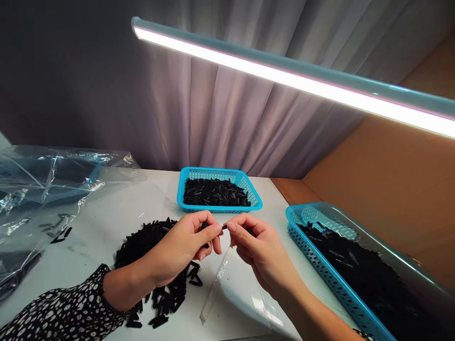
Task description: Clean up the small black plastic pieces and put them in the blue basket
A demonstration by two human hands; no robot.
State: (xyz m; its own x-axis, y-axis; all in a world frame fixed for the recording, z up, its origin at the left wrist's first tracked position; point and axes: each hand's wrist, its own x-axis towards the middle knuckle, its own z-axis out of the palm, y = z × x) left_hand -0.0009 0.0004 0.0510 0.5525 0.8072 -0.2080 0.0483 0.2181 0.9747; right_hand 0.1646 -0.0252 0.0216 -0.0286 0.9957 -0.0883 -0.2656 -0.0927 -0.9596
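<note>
My left hand (188,241) and my right hand (256,244) meet above the middle of the table, thumbs and index fingers pinched. Between their fingertips is a small, narrow black piece (224,227), mostly covered, so its exact kind cannot be made out. More dark bits show inside the curled fingers of my left hand. Under and beside my left forearm lies a loose pile of short black strip-like pieces (142,241). A narrow clear plastic strip (214,289) rests on the table below my hands.
A blue perforated basket (183,201) holding black pieces stands behind my hands. Another, larger blue basket (320,263) of black pieces is on the right. Clear plastic bagging (53,175) spreads over the left side. A bright tube lamp (284,78) hangs across the top.
</note>
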